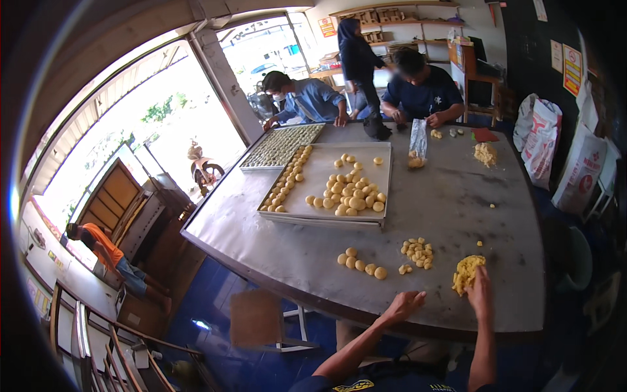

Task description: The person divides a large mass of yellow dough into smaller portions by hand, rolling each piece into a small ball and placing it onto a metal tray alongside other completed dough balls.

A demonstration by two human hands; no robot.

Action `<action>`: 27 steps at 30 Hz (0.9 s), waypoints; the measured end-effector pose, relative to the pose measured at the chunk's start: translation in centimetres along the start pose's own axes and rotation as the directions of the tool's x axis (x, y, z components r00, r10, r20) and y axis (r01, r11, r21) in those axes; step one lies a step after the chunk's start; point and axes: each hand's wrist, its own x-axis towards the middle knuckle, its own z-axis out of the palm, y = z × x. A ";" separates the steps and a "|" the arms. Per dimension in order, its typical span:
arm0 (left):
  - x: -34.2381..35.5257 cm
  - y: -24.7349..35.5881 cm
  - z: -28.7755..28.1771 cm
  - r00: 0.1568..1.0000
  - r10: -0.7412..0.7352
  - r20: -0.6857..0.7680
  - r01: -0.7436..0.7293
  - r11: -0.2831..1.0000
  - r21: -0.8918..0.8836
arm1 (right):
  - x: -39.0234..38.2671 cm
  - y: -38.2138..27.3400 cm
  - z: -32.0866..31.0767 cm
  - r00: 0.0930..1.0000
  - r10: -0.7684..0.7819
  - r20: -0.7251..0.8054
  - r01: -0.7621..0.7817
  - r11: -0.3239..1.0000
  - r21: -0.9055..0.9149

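My right hand (481, 293) reaches down to a heap of yellow crumbly filling (467, 273) at the near right of the metal table, its fingers closed in at the heap's edge. To the left, my left hand (406, 304) hovers over the table's near edge with fingers curled together; what they hold, if anything, is too small to make out. Beyond it lies a cluster of small pale dough lumps (418, 253). A short row of round dough balls (360, 264) sits farther left.
A large tray (320, 154) of dough balls stands mid-table, with a fuller tray (282, 145) behind. Co-workers (424, 91) are at the far side; another person (108, 251) bends at the left. A stool (257, 318) stands near left, white sacks (541, 140) at the right.
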 end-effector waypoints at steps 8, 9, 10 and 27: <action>-0.1 -0.6 -0.9 0.976 -0.099 0.193 0.213 0.603 -0.769 | -0.5 2.8 0.9 0.969 0.191 0.154 -0.191 0.981 -0.016; -0.1 0.8 -0.4 0.986 -0.091 0.142 0.167 0.629 -0.759 | -1.1 2.6 0.6 0.965 0.215 0.153 -0.212 0.977 -0.035; -0.1 1.9 -0.3 0.993 -0.079 0.084 0.115 0.658 -0.744 | -1.6 1.0 0.0 0.942 0.279 0.185 -0.270 0.960 -0.071; -1.7 -1.6 -4.2 0.969 0.170 -0.180 -0.077 0.897 0.434 | -3.1 0.6 0.4 0.981 0.192 0.039 -0.195 0.975 0.111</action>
